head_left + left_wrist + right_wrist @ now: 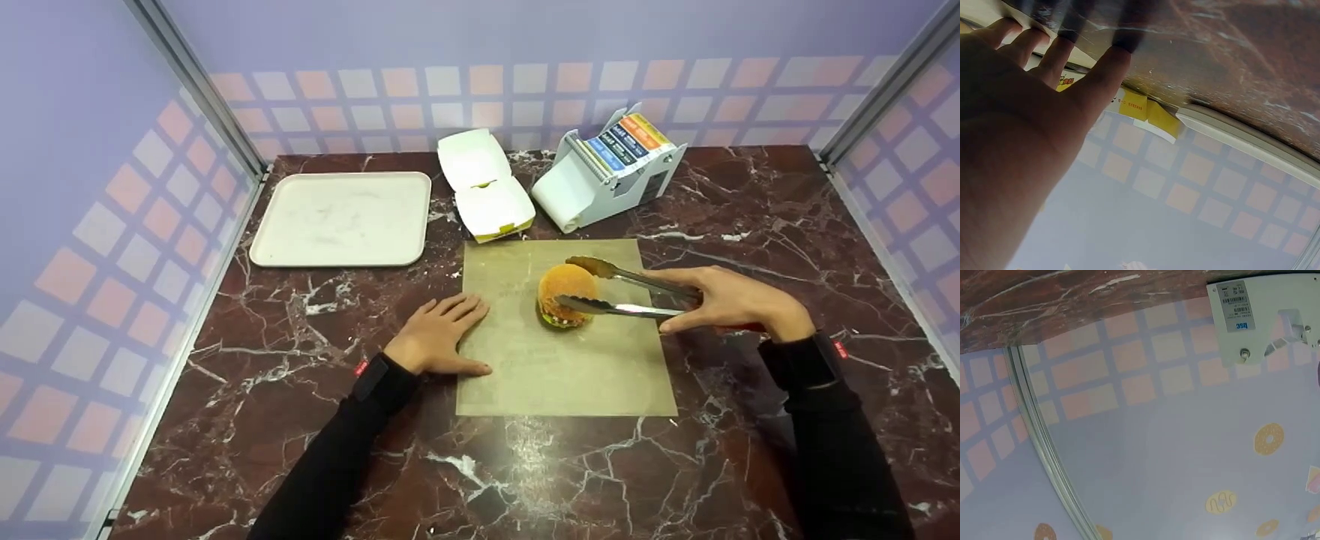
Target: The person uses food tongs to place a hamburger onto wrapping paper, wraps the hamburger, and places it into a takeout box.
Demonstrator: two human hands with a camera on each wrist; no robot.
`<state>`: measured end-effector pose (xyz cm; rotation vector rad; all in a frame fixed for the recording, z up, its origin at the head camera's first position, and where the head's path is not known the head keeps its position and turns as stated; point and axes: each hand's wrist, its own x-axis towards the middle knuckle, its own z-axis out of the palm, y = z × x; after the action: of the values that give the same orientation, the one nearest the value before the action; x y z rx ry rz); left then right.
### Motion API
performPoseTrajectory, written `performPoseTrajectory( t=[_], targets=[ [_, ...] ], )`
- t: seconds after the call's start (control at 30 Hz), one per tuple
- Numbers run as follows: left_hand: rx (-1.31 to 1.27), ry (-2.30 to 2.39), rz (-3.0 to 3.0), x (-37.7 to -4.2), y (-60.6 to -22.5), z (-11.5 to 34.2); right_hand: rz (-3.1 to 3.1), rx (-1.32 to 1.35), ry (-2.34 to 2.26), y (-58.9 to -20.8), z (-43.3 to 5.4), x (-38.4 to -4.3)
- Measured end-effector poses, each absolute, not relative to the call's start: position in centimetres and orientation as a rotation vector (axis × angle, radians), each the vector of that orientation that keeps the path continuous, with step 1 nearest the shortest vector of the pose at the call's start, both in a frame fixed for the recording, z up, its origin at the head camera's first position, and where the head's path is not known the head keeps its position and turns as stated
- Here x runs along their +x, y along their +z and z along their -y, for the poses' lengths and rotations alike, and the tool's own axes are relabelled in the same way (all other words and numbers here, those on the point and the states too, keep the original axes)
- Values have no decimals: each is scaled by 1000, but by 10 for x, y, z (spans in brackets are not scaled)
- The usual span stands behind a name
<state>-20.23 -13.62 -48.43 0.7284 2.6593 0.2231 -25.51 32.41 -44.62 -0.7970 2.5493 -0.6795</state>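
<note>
A hamburger (568,289) with a seeded bun and a green edge of lettuce lies on a square of tan wrapping paper (562,382) in the head view. My right hand (731,300), right of the paper, grips metal tongs (637,310). Their dark tips are spread about the bun, one across its front and one by its far side; whether they touch it I cannot tell. My left hand (439,337) rests with spread fingers on the paper's left edge. In the left wrist view its fingers (1109,76) reach to the table. The right wrist view does not show the tongs.
Behind the paper stand an unfolded white and yellow burger box (495,210) and a white tape or label dispenser (615,176) with coloured stripes. A white tray (341,221) lies at the back left. Tiled-pattern walls (525,45) enclose the dark red marbled table (540,480).
</note>
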Motion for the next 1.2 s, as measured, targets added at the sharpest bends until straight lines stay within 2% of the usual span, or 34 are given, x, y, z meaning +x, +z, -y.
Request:
performPoseTrajectory(
  t=[0.3,0.53,0.63,0.73,0.83,0.93,1.07,1.2],
  targets=[
    [734,214,-2662,-203,-484,137,-2606,-776,-625,-425,-322,-247],
    [725,203,-2666,-205,-484,137,-2690,-795,-849,-408,-320,-246],
    [726,202,-2663,-204,-484,136,-2802,-798,-1092,-404,-322,-246],
    [729,205,-2660,-203,-484,136,-2812,-682,-1546,-402,-324,-247],
    [725,203,-2661,-203,-484,136,-2536,-657,-2178,-402,-323,-252],
    [718,208,-2660,-203,-484,136,-2135,-687,-2605,-405,-321,-259],
    [720,209,-2659,-203,-484,136,-1858,-572,-2813,-412,-318,-268],
    [729,196,-2659,-204,-484,135,-1853,-493,-2867,-422,-318,-276]
  ],
)
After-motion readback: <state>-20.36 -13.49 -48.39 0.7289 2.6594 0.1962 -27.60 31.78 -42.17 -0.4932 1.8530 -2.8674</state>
